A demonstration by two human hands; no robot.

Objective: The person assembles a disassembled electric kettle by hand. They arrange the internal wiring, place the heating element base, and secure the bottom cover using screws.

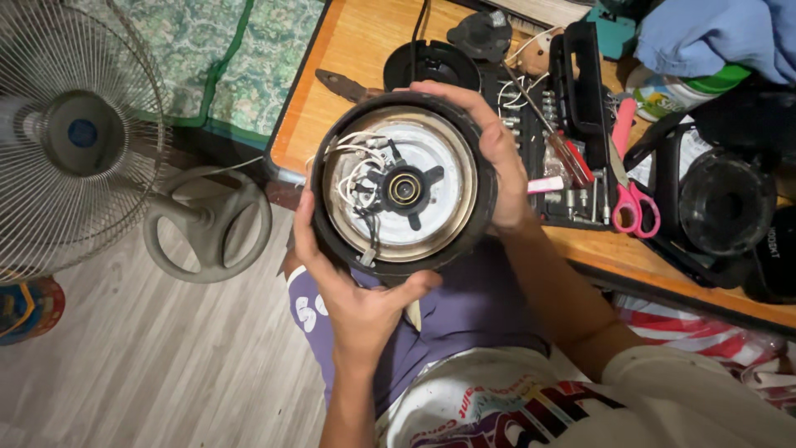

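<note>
I hold a round black appliance body [404, 184] upside down over my lap, its open underside facing me. Inside are a silver metal plate, a black central connector with a brass ring, and several loose white wires. My left hand [356, 299] grips its lower left rim, thumb along the bottom edge. My right hand [495, 153] wraps over the top and right side.
A wooden table [356, 50] carries a black round base [431, 65], an open black tool case [572, 124] with bits and a screwdriver, pink scissors [632, 199] and a black jug [728, 211]. A standing fan [83, 137] with its round foot [209, 222] is on the floor at left.
</note>
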